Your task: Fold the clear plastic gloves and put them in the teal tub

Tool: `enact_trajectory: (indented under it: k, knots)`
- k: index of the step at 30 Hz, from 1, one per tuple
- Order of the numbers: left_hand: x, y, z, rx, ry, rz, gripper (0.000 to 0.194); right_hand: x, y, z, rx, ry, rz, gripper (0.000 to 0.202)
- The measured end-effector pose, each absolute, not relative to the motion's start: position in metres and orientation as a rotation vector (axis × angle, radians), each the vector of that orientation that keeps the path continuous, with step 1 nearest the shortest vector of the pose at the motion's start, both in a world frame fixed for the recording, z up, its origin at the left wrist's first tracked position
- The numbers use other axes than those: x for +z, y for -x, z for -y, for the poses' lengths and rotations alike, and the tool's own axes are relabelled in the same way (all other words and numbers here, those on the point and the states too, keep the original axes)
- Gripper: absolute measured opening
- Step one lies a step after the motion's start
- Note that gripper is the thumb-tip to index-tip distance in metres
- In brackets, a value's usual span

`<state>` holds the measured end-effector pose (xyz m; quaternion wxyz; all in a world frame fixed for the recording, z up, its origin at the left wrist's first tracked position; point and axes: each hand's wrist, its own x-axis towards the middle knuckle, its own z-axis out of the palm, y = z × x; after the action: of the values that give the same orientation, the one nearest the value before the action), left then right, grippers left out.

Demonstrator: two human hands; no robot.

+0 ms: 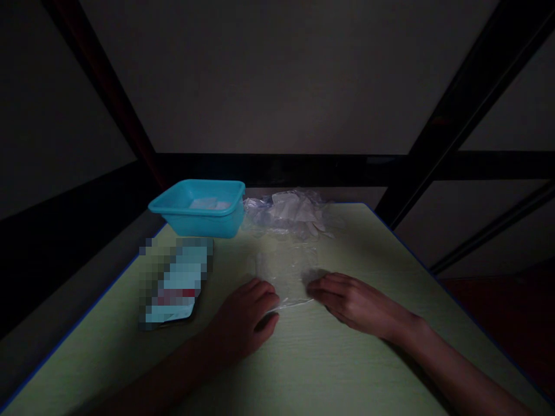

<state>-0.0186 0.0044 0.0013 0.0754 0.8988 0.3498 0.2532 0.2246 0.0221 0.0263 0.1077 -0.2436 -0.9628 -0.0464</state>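
Observation:
A clear plastic bag (288, 274) lies flat on the light green table (338, 364), between my two hands. My left hand (247, 315) is at the bag's lower left corner, fingers curled over its edge with the thumb a little apart. At the bag's right edge, my right hand (347, 300) has its fingers pressed together on the plastic. Whether either hand pinches the film is too dark to tell for sure. Beyond the bag sits a heap of crumpled clear plastic and white pieces (295, 211).
A blue plastic basket (203, 222) with white items inside stands at the back left. In front of it lies a phone-like flat object (180, 283), blurred by pixelation. A wall with dark beams rises behind the table.

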Motion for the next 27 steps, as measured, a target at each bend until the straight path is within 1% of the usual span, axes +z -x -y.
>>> enact_trajectory:
  k: [6,14,19,23,27]
  knots:
    - [0.002,0.019,-0.005,0.768,-2.699,-1.055,0.013,0.026,-0.227,-0.023,-0.125,0.733,2.83,0.028]
    - [0.004,0.018,-0.004,0.777,-2.698,-1.062,0.014,0.024,-0.229,-0.025,-0.116,0.767,2.809,0.027]
    - [0.004,0.019,-0.003,0.778,-2.708,-1.075,0.019,0.022,-0.234,-0.029,0.092,0.783,2.707,0.027]
    - [0.001,0.019,-0.005,0.801,-2.704,-1.061,0.019,0.021,-0.238,-0.032,0.27,0.79,2.644,0.027]
    - [0.0,0.019,-0.006,0.804,-2.696,-1.058,0.016,0.021,-0.24,-0.035,0.375,0.791,2.605,0.028]
